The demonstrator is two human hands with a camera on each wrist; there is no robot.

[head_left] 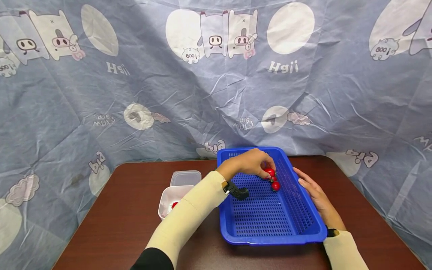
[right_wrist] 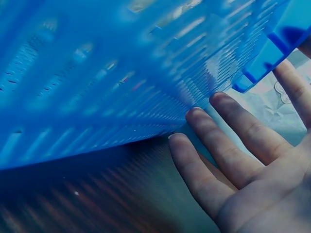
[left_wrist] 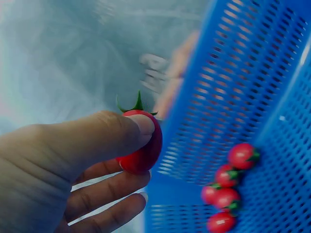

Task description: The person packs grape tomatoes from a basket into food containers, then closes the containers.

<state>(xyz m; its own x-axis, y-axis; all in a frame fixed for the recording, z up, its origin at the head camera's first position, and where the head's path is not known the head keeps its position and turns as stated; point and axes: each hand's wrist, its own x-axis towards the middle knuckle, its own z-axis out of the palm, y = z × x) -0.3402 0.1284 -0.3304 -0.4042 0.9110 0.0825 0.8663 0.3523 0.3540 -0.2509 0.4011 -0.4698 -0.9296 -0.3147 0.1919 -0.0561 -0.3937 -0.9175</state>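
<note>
Left hand [head_left: 249, 162] pinching a glossy tomato [left_wrist: 142, 158] (green-capped)
Your right hand [head_left: 316, 195], straight-fingered, is touching the slotted basket [head_left: 271, 239] from outside.

Basket [head_left: 261, 219]: blue, slotted, upright
Tomato [left_wrist: 146, 153]: red, green-topped, pinched in left hand [head_left: 249, 162]
Other tomatoes [left_wrist: 226, 175]: red, clustered inside basket

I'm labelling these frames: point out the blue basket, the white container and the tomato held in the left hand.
Blue basket [head_left: 261, 215]: head view, bare floor.
White container [head_left: 179, 191]: head view, far inner wall.
Held tomato [left_wrist: 146, 156]: left wrist view, red side.
</note>
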